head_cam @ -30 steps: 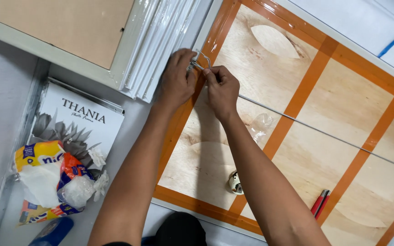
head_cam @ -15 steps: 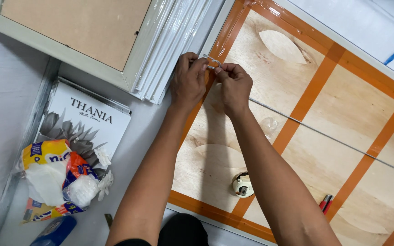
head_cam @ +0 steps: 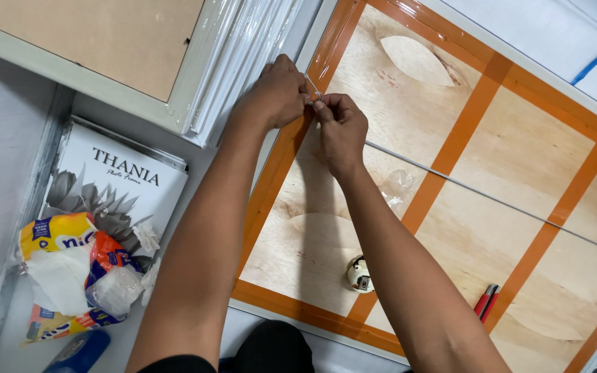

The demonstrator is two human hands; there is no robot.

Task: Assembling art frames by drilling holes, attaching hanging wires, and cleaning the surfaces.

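Head view looks down on both hands meeting at the far left edge of a plywood panel [head_cam: 450, 228] crossed and bordered with orange tape [head_cam: 461, 135]. Left hand [head_cam: 279, 93] is closed, fingertips pinched together at the tape border; right hand [head_cam: 342, 128] is also closed, its fingertips touching the left's. Between them sits something small and pale, too small to identify, where a thin wire [head_cam: 492, 197] begins; the wire runs taut from the hands across the panel toward the right. Whether each hand grips the wire itself cannot be told.

On the panel lie a small round tape measure [head_cam: 359, 273] near the right forearm, a red cutter [head_cam: 486, 302] farther right, and a scrap of clear film [head_cam: 396, 188]. Left of the panel stand wrapped white frames [head_cam: 243, 62], a printed box [head_cam: 122, 190], and crumpled snack bags [head_cam: 70, 269].

As a judgement, the risk lies in the pinch: if either set of fingers slackens, the taut wire could snap back across the panel. The right forearm also hangs just above the tape measure and could nudge it.
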